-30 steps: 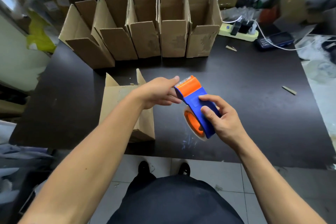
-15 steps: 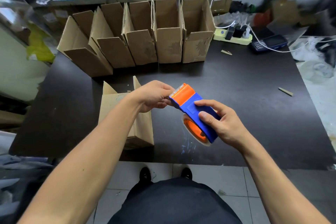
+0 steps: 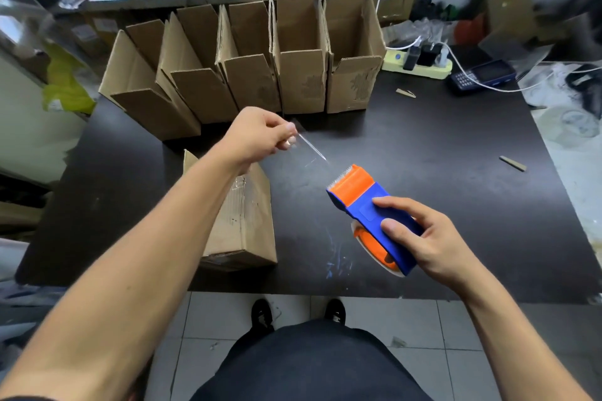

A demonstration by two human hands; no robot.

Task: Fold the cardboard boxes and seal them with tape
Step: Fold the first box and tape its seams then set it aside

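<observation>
My right hand (image 3: 433, 244) grips a blue and orange tape dispenser (image 3: 371, 212) above the black table (image 3: 423, 172), its toothed orange end pointing up and left. My left hand (image 3: 257, 137) pinches the end of a clear tape strip (image 3: 311, 148) stretched between it and the dispenser. Under my left forearm a cardboard box (image 3: 244, 225) lies on its side on the table, with tape on its near end and open flaps at its far end. Several folded open boxes (image 3: 299, 68) stand in a row at the back of the table.
A yellow power strip (image 3: 420, 63) with plugs and white cables, and a dark handheld device (image 3: 482, 75), sit at the back right. Cardboard scraps (image 3: 513, 163) lie on the right. Clutter and plastic wrap border the table's right side. My feet stand on tiled floor (image 3: 407, 319) below the near edge.
My left hand has pulled the tape end up and to the left, away from the dispenser. My right hand has moved the dispenser down and to the right.
</observation>
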